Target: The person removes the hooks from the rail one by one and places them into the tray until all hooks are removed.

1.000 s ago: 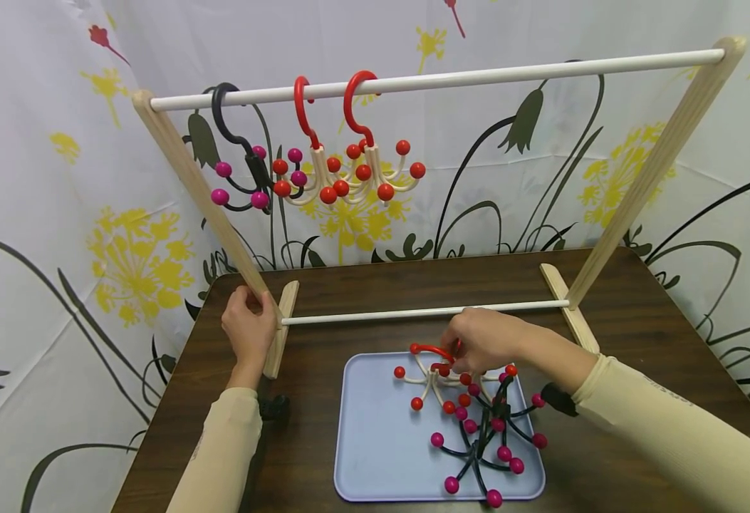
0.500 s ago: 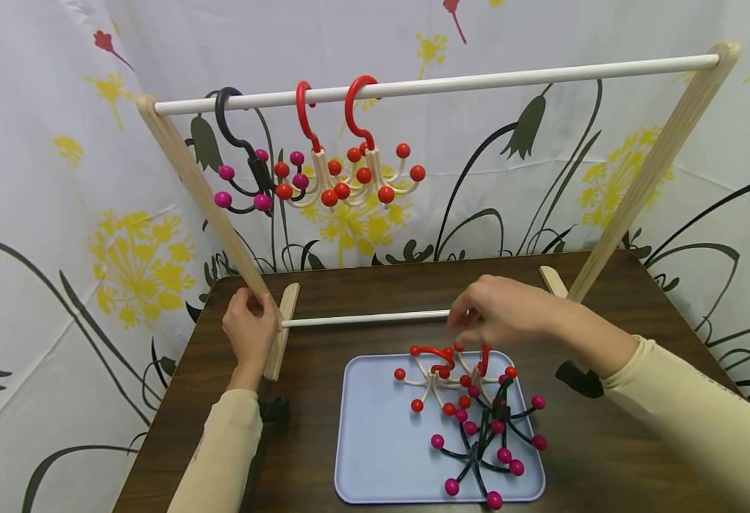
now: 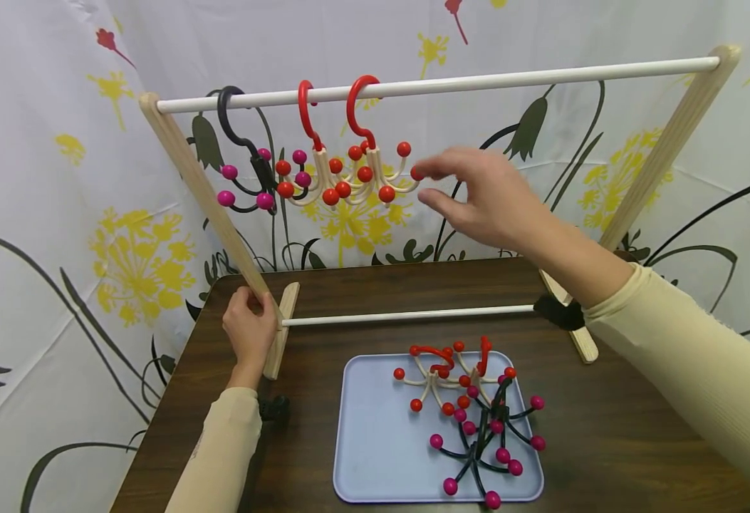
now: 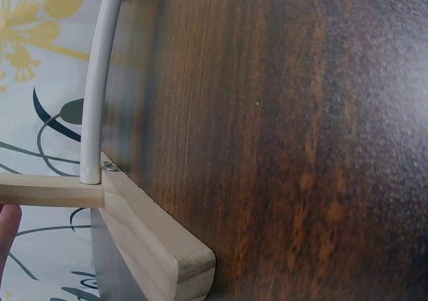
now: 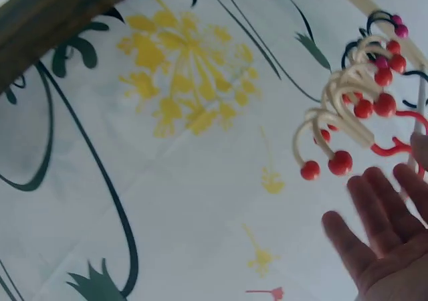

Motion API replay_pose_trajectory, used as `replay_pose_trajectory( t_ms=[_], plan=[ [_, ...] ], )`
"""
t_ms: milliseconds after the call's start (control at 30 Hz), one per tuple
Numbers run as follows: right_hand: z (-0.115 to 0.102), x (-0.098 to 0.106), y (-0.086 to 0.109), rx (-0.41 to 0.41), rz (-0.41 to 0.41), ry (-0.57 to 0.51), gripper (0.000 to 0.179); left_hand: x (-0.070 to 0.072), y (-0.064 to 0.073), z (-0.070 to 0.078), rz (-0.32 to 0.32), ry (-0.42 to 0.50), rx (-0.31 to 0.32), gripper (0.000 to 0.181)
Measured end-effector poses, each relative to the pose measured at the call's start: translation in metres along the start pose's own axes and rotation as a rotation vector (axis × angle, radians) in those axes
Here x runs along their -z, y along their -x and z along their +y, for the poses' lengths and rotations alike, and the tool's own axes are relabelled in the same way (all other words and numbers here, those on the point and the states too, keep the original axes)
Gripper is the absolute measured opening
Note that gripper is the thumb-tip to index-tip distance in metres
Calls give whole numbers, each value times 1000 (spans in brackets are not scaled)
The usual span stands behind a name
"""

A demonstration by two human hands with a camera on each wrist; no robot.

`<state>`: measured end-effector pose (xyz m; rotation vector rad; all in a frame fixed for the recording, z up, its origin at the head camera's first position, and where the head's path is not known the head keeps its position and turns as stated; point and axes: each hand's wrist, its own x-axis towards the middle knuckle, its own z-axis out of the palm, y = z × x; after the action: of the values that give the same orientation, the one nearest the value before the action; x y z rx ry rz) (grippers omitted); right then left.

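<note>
My left hand holds the lower part of the left wooden post of a rack. In the left wrist view a fingertip touches that post. Raised toward the white top rod, my right hand has its fingers spread and holds nothing. Beside its fingertips hangs a red-hooked hanger with cream arms and red balls; in the head view they overlap, and contact is unclear. Left of it hang another red-hooked hanger and a black hanger with magenta balls.
A light blue tray lies on the dark wooden table. At its right side are two red-hooked hangers and tangled black hangers, partly over the rim. A lower white rod crosses behind the tray. Flowered cloth hangs behind.
My right hand has left the red-hooked hangers in the tray and risen to the hanging ones, its fingers opening out. My left hand stays on the post.
</note>
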<state>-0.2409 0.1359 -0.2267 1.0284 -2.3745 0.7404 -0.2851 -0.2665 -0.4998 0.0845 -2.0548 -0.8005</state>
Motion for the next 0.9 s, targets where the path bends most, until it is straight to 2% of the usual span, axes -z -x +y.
replay_pose_trajectory(
  t_ms=[67,200,400,667,900],
  plan=[
    [0,0,-13,-42,-2,16,36,0,0,0,-1,1,-2,16],
    [2,-6,-35,-131,-61,20,44,0,1,0,-10,6,-6,16],
    [3,-21,-59,-193,-102,-19,48,-1,1,1,-11,9,-3,15],
    [3,-33,-76,-299,-117,-100,51,-1,0,0,-8,14,-8,15],
    [4,-39,-81,-322,-102,-181,35,2,-1,2,-8,10,-7,14]
  ],
)
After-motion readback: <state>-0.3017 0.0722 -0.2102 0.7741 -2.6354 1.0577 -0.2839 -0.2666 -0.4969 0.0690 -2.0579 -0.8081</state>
